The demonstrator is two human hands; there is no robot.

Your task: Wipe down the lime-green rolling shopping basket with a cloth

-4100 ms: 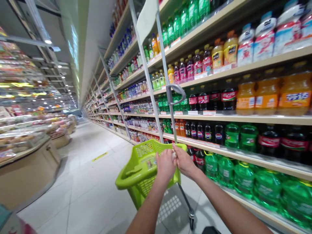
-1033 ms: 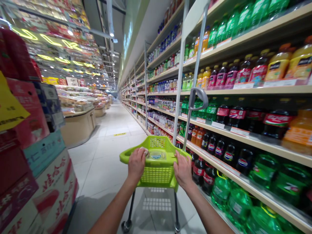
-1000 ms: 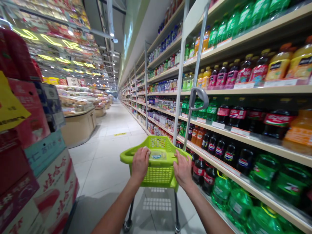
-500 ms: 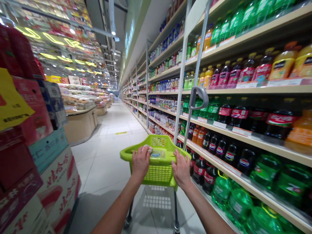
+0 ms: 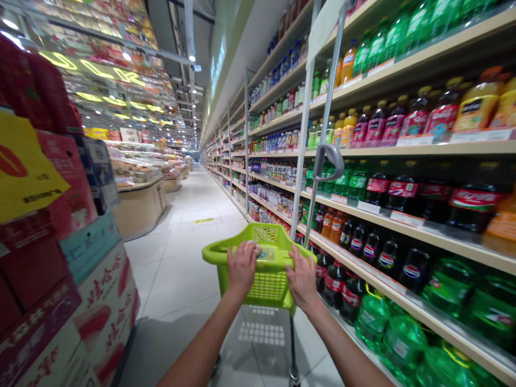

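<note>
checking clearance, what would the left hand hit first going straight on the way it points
Past the handle beneath it, the left hand would probably meet the cart's far wall; depth and height are unclear.

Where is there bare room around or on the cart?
Bare floor lies between the green cart, stacked boxes and display counter; an open stretch of handle separates the left hand from the right hand. Crowded: bottle shelves at right.
</note>
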